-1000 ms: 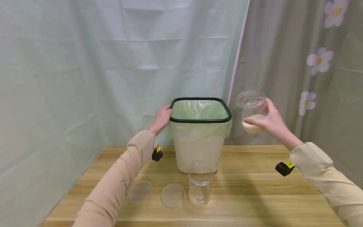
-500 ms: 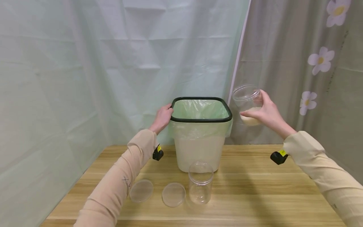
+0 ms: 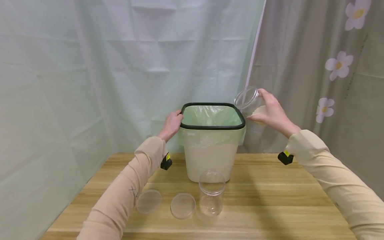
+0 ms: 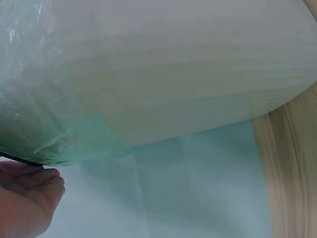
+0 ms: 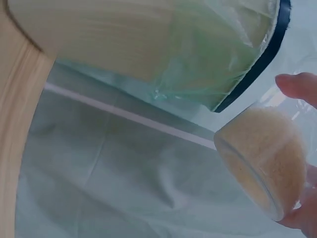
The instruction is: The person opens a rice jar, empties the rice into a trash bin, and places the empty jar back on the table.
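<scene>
A white trash bin (image 3: pixel 210 156) with a black rim ring (image 3: pixel 213 127) and a thin green liner bag (image 3: pixel 214 115) stands on the table. My left hand (image 3: pixel 171 125) grips its left rim, fingers curled at the edge in the left wrist view. Close by the bin's right rim, my right hand (image 3: pixel 272 112) holds a clear plastic jar (image 3: pixel 246 97) off the table, mouth tilted left toward the bin. Pale, grainy contents (image 5: pixel 270 146) lie in the lower part of the jar, as the right wrist view shows; in the head view my hand partly hides them.
In front of the bin stands a second clear jar (image 3: pixel 211 196), upright and lidless. Two round clear lids, a left lid (image 3: pixel 149 201) and a right lid (image 3: pixel 183 206), lie flat to its left. Pale curtains (image 3: pixel 165 66) hang behind the wooden table (image 3: pixel 264 213).
My right hand has moved left and slightly up with the jar, tipping it from nearly upright to a marked leftward tilt beside the bin's rim. My left hand has stayed in place.
</scene>
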Motion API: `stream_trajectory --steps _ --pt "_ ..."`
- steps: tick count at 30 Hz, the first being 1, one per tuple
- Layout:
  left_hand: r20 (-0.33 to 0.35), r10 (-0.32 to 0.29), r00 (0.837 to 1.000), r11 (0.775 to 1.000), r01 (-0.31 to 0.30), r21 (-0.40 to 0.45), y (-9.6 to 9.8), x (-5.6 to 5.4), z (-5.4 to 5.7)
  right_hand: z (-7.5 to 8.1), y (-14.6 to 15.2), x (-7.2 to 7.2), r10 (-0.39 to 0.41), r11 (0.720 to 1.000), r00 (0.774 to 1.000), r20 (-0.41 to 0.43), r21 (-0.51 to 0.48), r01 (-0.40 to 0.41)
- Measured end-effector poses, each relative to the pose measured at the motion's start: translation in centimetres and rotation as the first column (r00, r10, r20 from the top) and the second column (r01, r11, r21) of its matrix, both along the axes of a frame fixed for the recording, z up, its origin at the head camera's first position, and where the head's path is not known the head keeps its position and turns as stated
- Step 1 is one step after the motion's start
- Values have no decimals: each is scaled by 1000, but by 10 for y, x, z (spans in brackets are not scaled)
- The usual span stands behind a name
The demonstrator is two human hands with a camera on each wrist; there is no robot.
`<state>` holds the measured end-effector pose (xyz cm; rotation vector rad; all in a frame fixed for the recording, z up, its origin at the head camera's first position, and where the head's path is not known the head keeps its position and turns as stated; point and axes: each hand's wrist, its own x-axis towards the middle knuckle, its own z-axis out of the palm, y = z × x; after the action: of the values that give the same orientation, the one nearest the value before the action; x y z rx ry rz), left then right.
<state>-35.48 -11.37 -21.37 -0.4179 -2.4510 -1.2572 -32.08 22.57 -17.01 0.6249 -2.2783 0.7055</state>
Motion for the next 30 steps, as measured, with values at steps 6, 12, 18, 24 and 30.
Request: stream_trajectory --steps 6,12,18,24,30 --pt "-11 6 1000 1000 -6 -5 0 1 0 5 -6 -2 -26 991 997 -77 128 35" --pt "6 11 1000 1000 -11 -4 1 1 0 13 -10 -1 -32 970 993 -113 237 59" --pt "-3 13 1000 1000 -13 -6 0 1 0 19 -16 -1 -22 949 988 -150 309 68" --pt "-6 12 1000 1000 -12 -3 0 0 0 22 -22 -3 -9 924 984 -176 375 76" --pt "-8 17 1000 1000 -17 -4 0 0 0 24 -26 -3 21 904 979 -204 422 69"
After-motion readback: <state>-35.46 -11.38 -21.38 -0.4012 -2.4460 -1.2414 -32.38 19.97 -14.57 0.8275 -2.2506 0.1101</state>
